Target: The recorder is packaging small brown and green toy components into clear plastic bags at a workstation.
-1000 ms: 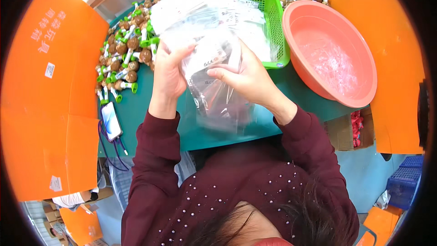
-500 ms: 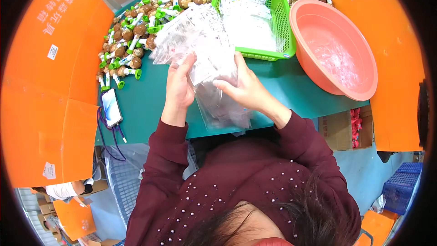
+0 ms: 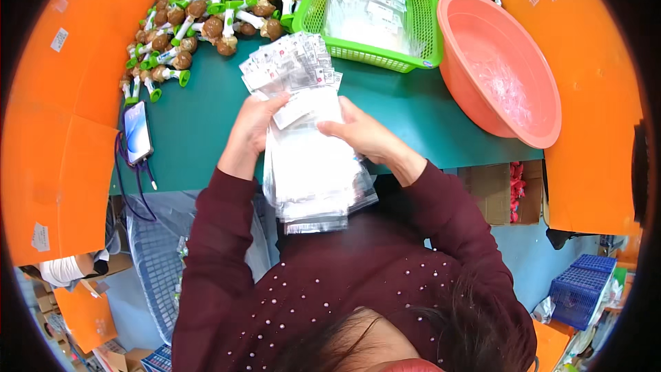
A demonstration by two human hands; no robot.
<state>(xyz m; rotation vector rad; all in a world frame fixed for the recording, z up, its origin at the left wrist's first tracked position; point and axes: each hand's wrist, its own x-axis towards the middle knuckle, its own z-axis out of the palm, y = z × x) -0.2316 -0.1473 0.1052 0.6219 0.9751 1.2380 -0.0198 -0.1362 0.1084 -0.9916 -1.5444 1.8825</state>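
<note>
A stack of clear plastic bags [image 3: 313, 165] with printed white labels or cards is held between my two hands at the table's front edge. My left hand [image 3: 255, 124] grips its left side, thumb on top. On the right side my right hand [image 3: 365, 131] holds it the same way, thumb across the face. The upper ends of the bags fan out unevenly over the green table [image 3: 200, 117], and their lower ends hang past its edge. Beyond them stands a green plastic basket [image 3: 385, 62] with more such flat bags [image 3: 368, 14] inside.
Many toys with brown round heads and green-white handles [image 3: 206, 14] are heaped at the back left. A phone [image 3: 138, 131] with a purple cord lies at left. At right stands a pink basin [image 3: 468, 89] with clear plastic pieces. Orange boards [image 3: 592, 96] flank the table.
Both hands have drawn the stack of bags nearer to me. It has turned more upright and its lower ends now spread over the table edge. My view has shifted slightly.
</note>
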